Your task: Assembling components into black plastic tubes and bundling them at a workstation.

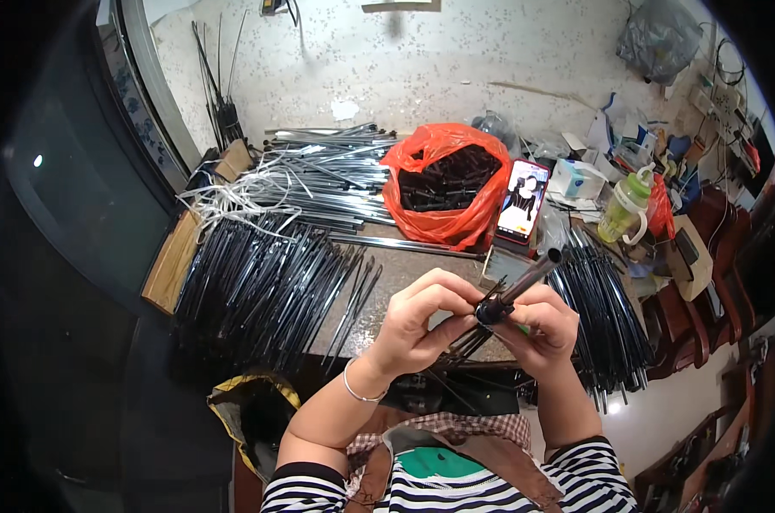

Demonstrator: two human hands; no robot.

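Above the near edge of the worktable (405, 265), a black tube (517, 286) with thin ribs (469, 342) fanning from its near end sits between both hands. The left hand (422, 321) pinches its hub with fingers together; the right hand (546, 329) is clamped around it. Black rod piles (268, 291) lie left, an orange bag (447, 184) and a phone (523, 201) beyond.

Bench (405, 265), speckled stone top. Left: large heap of thin black rods (268, 291); behind it, a bundle of silver metal tubes (336, 171) with white straps (233, 201) lying across. Centre back: orange plastic bag (443, 218) holding black parts. Just beside the bag: a phone (522, 201), propped upright, screen lit. Right: green drinking bottle (624, 208), small white box (576, 178), second heap of black rods (606, 321).
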